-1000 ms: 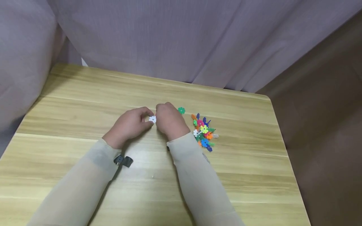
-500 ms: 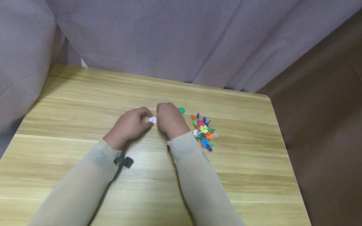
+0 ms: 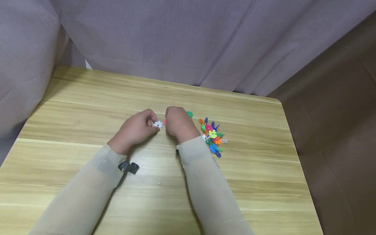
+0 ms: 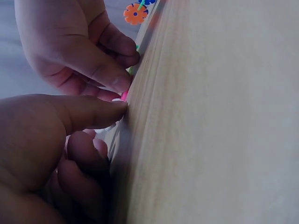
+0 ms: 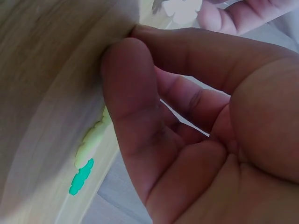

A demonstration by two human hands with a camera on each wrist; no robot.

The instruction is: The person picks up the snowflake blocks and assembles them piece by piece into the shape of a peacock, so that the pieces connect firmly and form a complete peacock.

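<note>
My left hand (image 3: 151,123) pinches a white snowflake disc (image 3: 158,124) between thumb and forefinger, just above the wooden table (image 3: 88,98). My right hand (image 3: 171,120) is curled beside it, a small gap away, and pinches a pink disc (image 3: 165,122), which shows as a sliver in the head view. In the left wrist view the pink disc (image 4: 124,95) sits under the right thumb tip, with my left hand (image 4: 88,114) below it. The right wrist view shows my right hand (image 5: 140,93) curled and the white disc (image 5: 184,8) beyond it.
A lone green disc (image 3: 189,114) lies just behind the right hand. A pile of coloured snowflake discs (image 3: 212,137) lies to its right. Grey curtains hang behind and to the left of the table. The table's right edge (image 3: 289,137) drops to a brown floor.
My right hand has shifted slightly right, away from the white disc. A gap has opened between the hands and the pink disc now shows in it. The left hand has barely moved.
</note>
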